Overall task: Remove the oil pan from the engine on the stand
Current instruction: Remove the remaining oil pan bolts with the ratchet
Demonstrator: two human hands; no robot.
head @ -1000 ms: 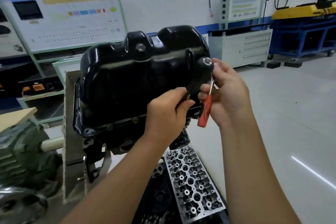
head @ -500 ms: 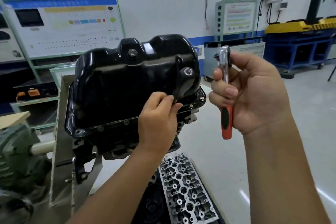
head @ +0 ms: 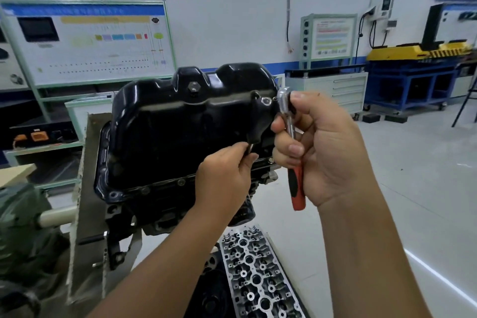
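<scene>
Right hand (head: 320,147) grips the ratchet (head: 291,137) upright beside the oil pan (head: 180,131), which sits atop the engine (head: 154,214) on the stand (head: 85,214). Left hand (head: 224,181) pinches something small at the pan's near edge (possibly a bolt).

We have only one view, from a camera worn on the head. It faces forward and a little down, close to the black oil pan (head: 191,131), which fills the middle at about arm's reach. Both forearms rise from the bottom edge. Beyond, the wide lens takes in the floor (head: 418,175) and the far wall (head: 245,20).
</scene>
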